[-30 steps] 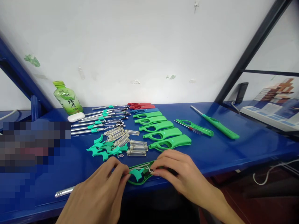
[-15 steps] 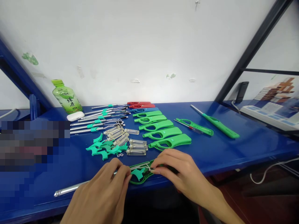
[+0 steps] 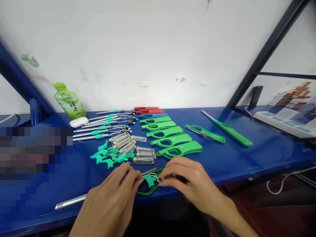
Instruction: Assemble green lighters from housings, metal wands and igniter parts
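A green lighter half-shell (image 3: pixel 144 193) lies open at the desk's front edge, between my hands. My left hand (image 3: pixel 112 194) is closed at its left side, fingertips pinched on a teal trigger (image 3: pixel 149 181). From under that hand a silver metal tube (image 3: pixel 70 201) sticks out to the left. My right hand (image 3: pixel 190 179) is over the shell's right end, thumb and forefinger pinching a small black igniter piece (image 3: pixel 160 180) with white wires (image 3: pixel 153 175). My fingers hide part of the shell.
Behind my hands lie loose teal triggers (image 3: pixel 108 163), clear fuel tanks (image 3: pixel 144 160), wired metal tubes (image 3: pixel 90 137) and a row of green shells (image 3: pixel 182 149). A screwdriver (image 3: pixel 195 131) and a whole lighter (image 3: pixel 233 133) are at right. A tea bottle (image 3: pixel 70 102) stands back left.
The teal trigger has turned and shifted slightly right and up in the shell, with my left fingertips following. The metal tube has slid a little left. My right hand holds nearly the same place.
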{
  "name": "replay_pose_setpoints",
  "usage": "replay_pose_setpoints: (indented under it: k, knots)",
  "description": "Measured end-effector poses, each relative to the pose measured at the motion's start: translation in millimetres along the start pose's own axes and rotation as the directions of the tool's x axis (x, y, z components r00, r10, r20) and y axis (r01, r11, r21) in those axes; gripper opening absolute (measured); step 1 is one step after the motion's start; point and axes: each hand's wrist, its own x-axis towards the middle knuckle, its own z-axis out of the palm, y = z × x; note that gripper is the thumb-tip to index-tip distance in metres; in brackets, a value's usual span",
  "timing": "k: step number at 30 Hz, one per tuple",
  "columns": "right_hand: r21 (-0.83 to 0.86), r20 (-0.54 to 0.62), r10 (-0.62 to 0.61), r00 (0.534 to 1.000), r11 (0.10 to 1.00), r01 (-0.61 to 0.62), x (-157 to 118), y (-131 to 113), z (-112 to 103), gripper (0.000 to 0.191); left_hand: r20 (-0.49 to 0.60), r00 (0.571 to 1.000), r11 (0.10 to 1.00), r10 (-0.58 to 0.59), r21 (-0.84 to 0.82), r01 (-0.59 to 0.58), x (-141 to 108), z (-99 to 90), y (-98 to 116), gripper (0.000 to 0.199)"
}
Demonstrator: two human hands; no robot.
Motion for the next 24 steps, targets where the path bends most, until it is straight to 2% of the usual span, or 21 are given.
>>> replay_pose_setpoints:
  k: [4, 8, 16, 24]
  knots:
    - [-0.03, -0.007, -0.014, 1.0, 0.999, 0.014, -1.1, -0.1, 0.3, 0.018, 0.019, 1.0, 0.999, -0.013, -0.033, 0.014, -1.5, 3.2, -2.2, 0.03]
    - [-0.052, -0.012, -0.024, 1.0, 0.998, 0.023, -1.4, 0.4, 1.2, 0.02, 0.041, 0.999, 0.999, -0.024, -0.043, 0.025, -3.6, 3.7, -2.7, 0.042]
    - [-0.044, -0.02, -0.026, 0.999, 0.999, 0.025, -3.4, 1.7, 1.9, 0.009, 0.033, 0.999, 1.0, 0.011, -0.019, -0.011, -3.8, 4.1, -8.0, 0.042]
    - [-0.05, -0.022, -0.024, 0.999, 0.999, 0.023, -3.8, 2.6, 3.0, 0.006, 0.039, 0.999, 0.999, 0.027, -0.025, -0.026, -5.6, 5.3, -9.9, 0.047]
